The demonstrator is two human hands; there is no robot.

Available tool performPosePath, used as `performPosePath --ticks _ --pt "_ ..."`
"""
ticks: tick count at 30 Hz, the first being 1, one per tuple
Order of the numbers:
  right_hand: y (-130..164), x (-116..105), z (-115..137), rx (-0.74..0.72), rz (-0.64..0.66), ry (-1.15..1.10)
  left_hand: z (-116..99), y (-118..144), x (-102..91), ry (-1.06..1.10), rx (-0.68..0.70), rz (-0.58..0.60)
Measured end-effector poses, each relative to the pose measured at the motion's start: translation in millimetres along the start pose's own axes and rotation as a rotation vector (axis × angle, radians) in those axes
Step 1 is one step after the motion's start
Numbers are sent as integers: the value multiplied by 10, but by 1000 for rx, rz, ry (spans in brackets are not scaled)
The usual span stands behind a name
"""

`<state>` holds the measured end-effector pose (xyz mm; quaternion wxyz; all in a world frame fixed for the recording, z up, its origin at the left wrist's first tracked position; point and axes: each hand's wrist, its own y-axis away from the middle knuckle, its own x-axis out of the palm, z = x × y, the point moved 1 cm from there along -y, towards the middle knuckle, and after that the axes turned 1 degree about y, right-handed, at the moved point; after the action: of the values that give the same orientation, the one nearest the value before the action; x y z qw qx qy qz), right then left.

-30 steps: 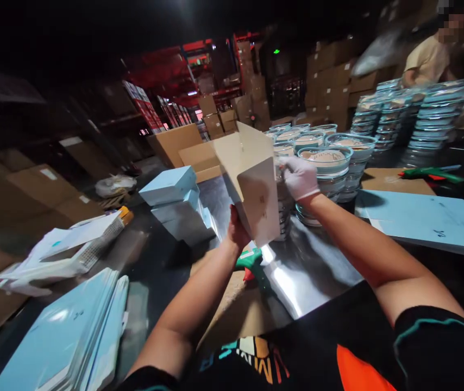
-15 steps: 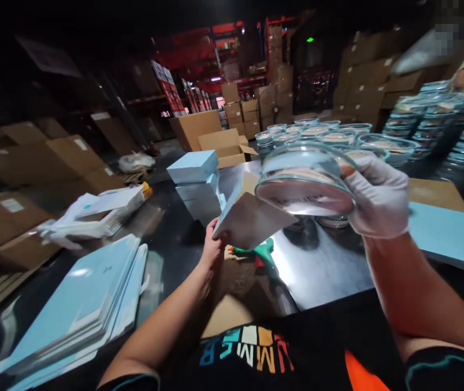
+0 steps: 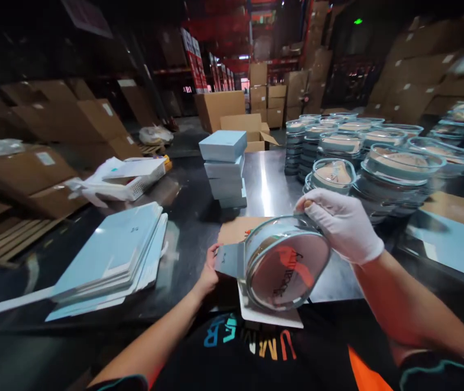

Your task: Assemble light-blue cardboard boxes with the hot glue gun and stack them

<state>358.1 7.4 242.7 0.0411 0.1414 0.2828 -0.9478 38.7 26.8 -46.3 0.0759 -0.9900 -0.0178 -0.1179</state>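
My right hand (image 3: 340, 225), in a white glove, grips the rim of an oval clear glass dish (image 3: 287, 266). A pinkish paper insert with dark lettering shows through the glass. The dish is tilted on its side in front of my shirt, against the open end of a pale blue carton (image 3: 229, 260). My bare left hand (image 3: 207, 271) has its fingers closed around the carton's left side. A white flap (image 3: 270, 316) of the carton sticks out under the dish. How far the dish reaches inside is hidden.
Closed blue boxes (image 3: 224, 169) stand stacked at mid-table. Flattened blue cartons (image 3: 110, 250) lie left, with a white basket (image 3: 140, 182) beyond. Stacked glass dishes (image 3: 395, 168) crowd the right, behind a blue panel (image 3: 456, 244). A brown cardboard piece (image 3: 236, 228) lies behind the carton.
My right hand has brought the dish down and left against the carton, tipping it onto its side. My left hand has lowered and turned the carton. The camera view has swung left.
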Motion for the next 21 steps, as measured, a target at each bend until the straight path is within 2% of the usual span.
performPosePath --ticks 3,4,5,9,10,11,14,17,19,20,21 --pt "21 13 21 -107 -64 6 109 141 -57 16 -38 5" --pt "30 -8 52 -145 -49 -11 115 164 -60 21 -43 2" --pt "33 -33 92 -178 24 -24 110 179 -53 24 -46 -2" --pt "-11 -166 261 -285 659 26 30 199 14 12 -56 -37" --pt "-30 -207 291 -318 760 81 4 206 25 5 -55 -42" --pt "-50 -248 314 -356 807 147 -21 214 31 -4 -53 -43" --pt "-108 -344 366 -437 753 345 -83 243 17 -33 -68 -32" --pt "-190 -346 458 -455 551 412 -101 248 1 -36 -92 -22" --pt "-271 -242 529 -449 397 406 -73 231 27 -24 -86 -18" --pt "-314 -147 549 -448 362 402 -47 220 53 -17 -76 -16" --pt "-355 -27 552 -450 380 403 -14 210 87 -9 -67 -13"
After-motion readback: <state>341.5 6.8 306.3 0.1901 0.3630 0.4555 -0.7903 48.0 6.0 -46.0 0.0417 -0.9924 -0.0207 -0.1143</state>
